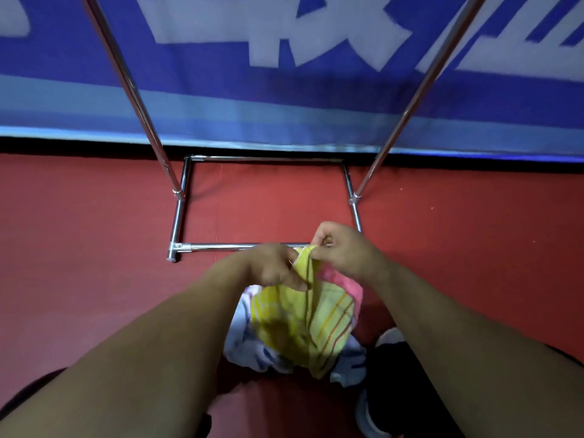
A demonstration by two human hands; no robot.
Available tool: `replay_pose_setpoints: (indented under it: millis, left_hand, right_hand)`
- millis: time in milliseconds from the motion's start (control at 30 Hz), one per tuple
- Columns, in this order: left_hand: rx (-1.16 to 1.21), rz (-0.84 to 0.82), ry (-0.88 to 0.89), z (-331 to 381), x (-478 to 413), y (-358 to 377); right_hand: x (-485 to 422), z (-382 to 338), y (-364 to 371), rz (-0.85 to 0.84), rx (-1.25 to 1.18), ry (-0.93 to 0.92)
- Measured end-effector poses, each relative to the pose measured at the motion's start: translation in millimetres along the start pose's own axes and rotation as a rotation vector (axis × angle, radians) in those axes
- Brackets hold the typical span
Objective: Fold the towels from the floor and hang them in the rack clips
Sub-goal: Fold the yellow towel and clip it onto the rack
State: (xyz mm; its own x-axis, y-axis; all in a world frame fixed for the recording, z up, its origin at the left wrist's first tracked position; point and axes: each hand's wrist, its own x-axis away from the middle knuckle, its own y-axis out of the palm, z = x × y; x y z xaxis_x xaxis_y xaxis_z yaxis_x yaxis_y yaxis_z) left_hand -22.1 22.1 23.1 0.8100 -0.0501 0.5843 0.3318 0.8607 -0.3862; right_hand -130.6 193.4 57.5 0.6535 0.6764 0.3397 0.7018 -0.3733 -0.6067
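A blue banner (284,99) is hung behind the rack (180,213), whose chrome base frames bare red floor (94,216). At the rack's near bar, a yellow towel (303,327) is held up by its top edge, pinched by the left hand (271,267) and right hand (344,248), above more towels (249,346) heaped on the floor.

rack (181,213): uprights cut off by top edge, clips out of view
near rail (221,247): right end hidden behind hands
white towel (249,349): mostly covered by yellow towel (303,327)
banner (284,90): lettering cropped, blurred
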Motion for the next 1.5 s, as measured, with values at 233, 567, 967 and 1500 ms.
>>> replay_pose_setpoints:
  millis: [233, 567, 967, 1500]
  left_hand:
    - [0.026, 0.406, 0.149, 111, 110, -51]
    - [-0.453, 0.769, 0.097, 254, 276, -120]
    - [0.145, 0.778, 0.236, 337, 355, -123]
    - [1.043, 0.778, 0.385, 390, 302, -132]
  right_hand:
    - [80, -104, -119, 0.258, -0.011, -0.178]
    - [175, -216, -242, 0.676, -0.125, -0.315]
    - [192, -239, -266, 0.774, -0.177, -0.258]
    - [193, -248, -282, -0.034, -0.58, -0.332]
